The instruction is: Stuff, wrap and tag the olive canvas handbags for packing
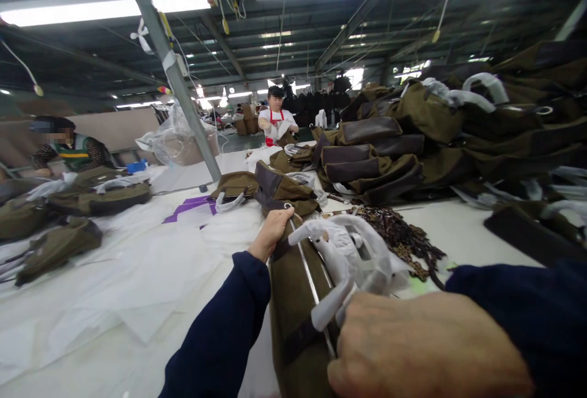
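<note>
Stretching away from the body, an olive bag (288,291) is set on the table (215,318) directly ahead, between the two hands. Taken from its middle, its long axis is pointed from just short of 12 o'clock to just short of 6, and its silvery zipper (306,261) is laid out along the same line, facing up. The far end is grasped by the left hand (271,231), where the thumb and fingers are closed on the fabric beside a metal ring (288,206). The near end is flanked at 4 o'clock by the right hand (422,343), which is therefore the closer one to the zipper's near stretch. Its knuckles are bent, but its fingertips are mostly hidden, so whether anything is gripped there cannot be told. Between the hands, wrapped handles (331,244) are bunched at 2 o'clock. Beyond them, brown chains (398,236) are heaped; more bags (367,159) are piled at 1 o'clock, and white sheets (160,276) are spread toward 9.
</note>
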Available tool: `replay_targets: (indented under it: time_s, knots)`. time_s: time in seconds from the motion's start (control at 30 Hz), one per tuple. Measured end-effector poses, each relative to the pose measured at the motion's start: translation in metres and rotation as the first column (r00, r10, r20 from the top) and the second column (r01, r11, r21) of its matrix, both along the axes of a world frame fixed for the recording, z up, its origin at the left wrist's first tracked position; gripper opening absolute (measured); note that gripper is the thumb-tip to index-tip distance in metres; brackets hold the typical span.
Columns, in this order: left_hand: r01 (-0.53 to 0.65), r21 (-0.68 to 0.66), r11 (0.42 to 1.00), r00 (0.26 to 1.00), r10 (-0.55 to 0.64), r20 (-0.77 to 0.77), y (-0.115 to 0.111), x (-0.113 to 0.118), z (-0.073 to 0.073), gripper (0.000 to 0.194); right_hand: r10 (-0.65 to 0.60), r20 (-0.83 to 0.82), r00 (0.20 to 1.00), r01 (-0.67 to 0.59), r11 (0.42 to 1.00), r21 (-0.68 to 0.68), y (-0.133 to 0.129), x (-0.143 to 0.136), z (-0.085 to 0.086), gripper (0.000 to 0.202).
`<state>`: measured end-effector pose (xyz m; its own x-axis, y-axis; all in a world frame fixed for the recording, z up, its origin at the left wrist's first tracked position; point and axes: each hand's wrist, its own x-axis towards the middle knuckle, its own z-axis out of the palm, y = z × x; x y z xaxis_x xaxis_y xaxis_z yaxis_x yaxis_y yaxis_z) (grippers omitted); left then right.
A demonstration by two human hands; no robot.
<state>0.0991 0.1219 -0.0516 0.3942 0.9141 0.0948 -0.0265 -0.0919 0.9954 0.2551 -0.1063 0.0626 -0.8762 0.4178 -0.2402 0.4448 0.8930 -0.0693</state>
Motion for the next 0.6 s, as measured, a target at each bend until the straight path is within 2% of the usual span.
replay_targets:
  time_s: [0.13, 0.23, 0.3, 0.37, 0.4, 0.47, 0.53, 0.6]
  knots:
    - [-0.011, 0.006, 1.0, 1.0, 0.011, 0.005, 0.012, 0.0, -0.003, 0.038, -0.042, -0.051, 0.998, 0.042, 0.999, -0.006, -0.009, -0.007, -0.004, 0.006]
    - [0.002, 0.004, 1.0, 1.0, -0.002, -0.005, 0.018, 0.001, -0.006, 0.036, -0.143, -0.067, 0.987, 0.138, 0.988, -0.063, -0.011, -0.013, -0.005, 0.001]
    - [0.003, 0.003, 1.0, 1.0, -0.003, -0.01, 0.02, 0.0, -0.009, 0.035, -0.228, -0.082, 0.97, 0.214, 0.965, -0.155, -0.009, -0.012, -0.009, 0.003]
    - [-0.015, 0.008, 1.0, 1.0, 0.015, 0.005, 0.019, -0.005, -0.012, 0.034, -0.302, -0.177, 0.937, 0.229, 0.912, -0.342, -0.005, -0.001, -0.017, 0.003]
    - [-0.035, 0.01, 0.999, 0.999, 0.035, 0.021, 0.016, -0.01, -0.014, 0.036, -0.365, -0.247, 0.898, 0.226, 0.863, -0.453, -0.001, 0.007, -0.024, 0.005]
    - [-0.097, 0.01, 0.995, 0.994, 0.097, 0.059, 0.005, -0.024, -0.02, 0.042, -0.558, -0.354, 0.751, 0.26, 0.742, -0.618, 0.009, 0.028, -0.046, 0.018]
    - [-0.172, -0.005, 0.985, 0.981, 0.172, 0.088, -0.016, -0.041, -0.028, 0.049, -0.728, -0.417, 0.544, 0.356, 0.65, -0.671, 0.02, 0.049, -0.075, 0.029]
    - [-0.233, -0.041, 0.972, 0.967, 0.236, 0.1, -0.048, -0.055, -0.038, 0.054, -0.807, -0.48, 0.344, 0.422, 0.589, -0.689, 0.033, 0.061, -0.109, 0.034]
